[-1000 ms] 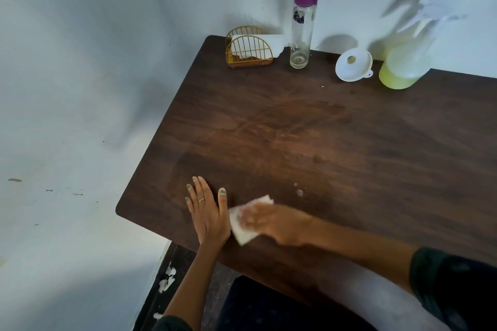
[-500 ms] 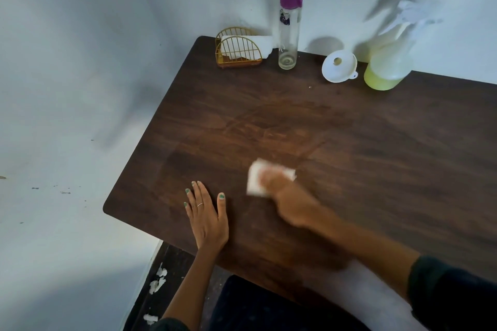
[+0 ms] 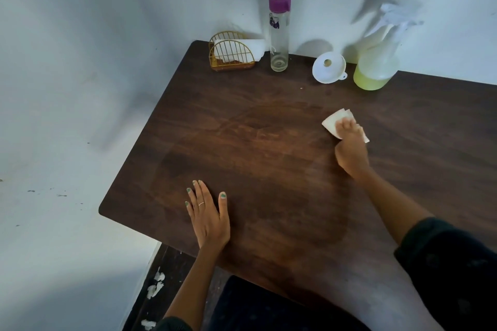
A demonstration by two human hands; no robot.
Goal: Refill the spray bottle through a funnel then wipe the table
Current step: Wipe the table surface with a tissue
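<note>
My right hand (image 3: 351, 149) presses a folded white tissue (image 3: 332, 122) onto the dark wooden table (image 3: 255, 148), right of its middle, with the fingers lying over the tissue. My left hand (image 3: 208, 213) rests flat on the table near the front left edge, fingers straight. At the back right against the wall stands the translucent spray bottle (image 3: 376, 62) with yellow-green liquid in its base. A white funnel (image 3: 328, 67) lies tipped on the table just left of the spray bottle.
A tall clear bottle with a purple cap (image 3: 279, 29) stands at the back. Left of it a gold wire napkin holder (image 3: 231, 52) holds white tissues. Walls close in the table's back and left sides. Torn tissue bits (image 3: 155, 286) lie on the floor below the left edge.
My right hand has swept the tissue from the front edge beside my left hand away and to the right across the table. My left hand has stayed flat in place.
</note>
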